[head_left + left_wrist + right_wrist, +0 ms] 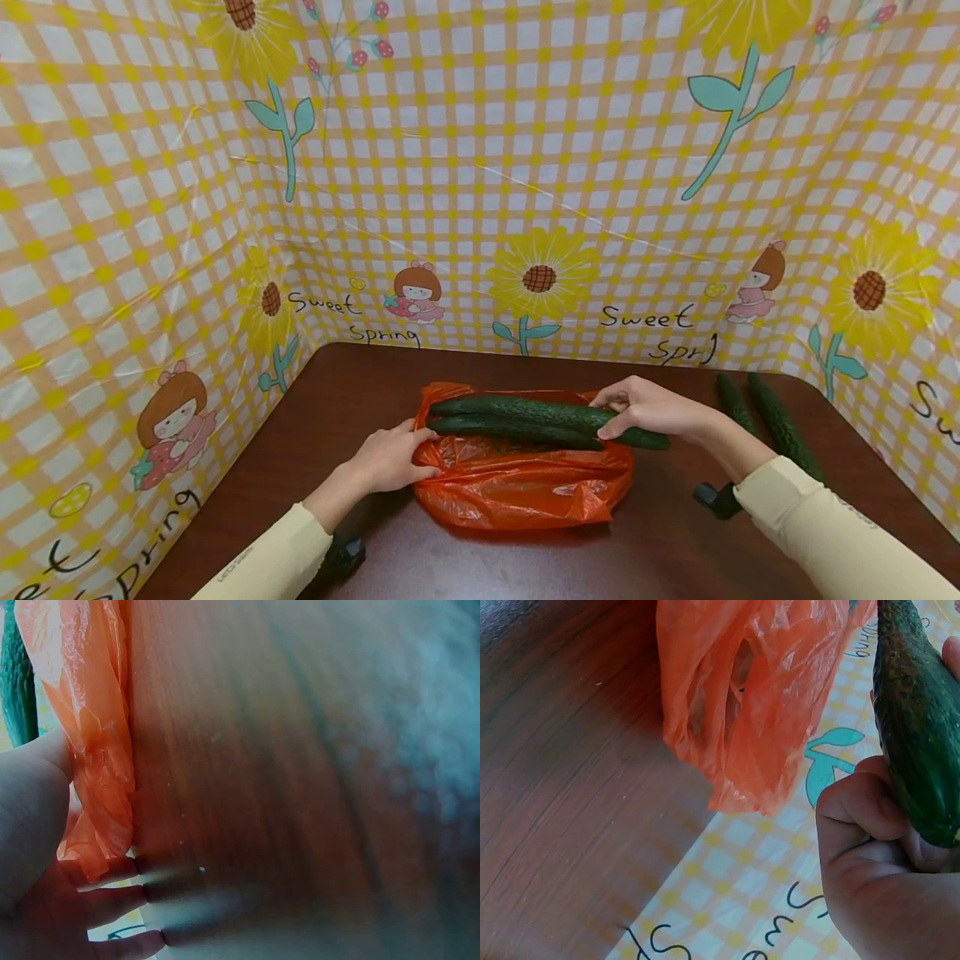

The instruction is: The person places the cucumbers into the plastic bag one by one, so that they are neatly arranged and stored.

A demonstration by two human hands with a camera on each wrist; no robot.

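The farther cucumber [517, 407] is held by the right hand [652, 408] close to its right end, with the thumb and fingers closed round it; its tip is left jutting out past the palm and beyond the bag's edge. The rest of its length is stretched leftward from that hand, over the mouth of the orange bag [517, 492]. The nearer cucumber [510, 431] is laid alongside it, its right end reaching the right thumb (whether it is also gripped cannot be told).

The bag's left edge is pinched by the left hand [386, 458], thumb in front and fingers behind, and the left ends of both cucumbers are set just beside those fingertips, within the opening. The bag is rested on the dark table [285, 433]. Two more cucumbers [783, 425] are placed at the table's far right, beyond the right forearm, untouched by either hand.
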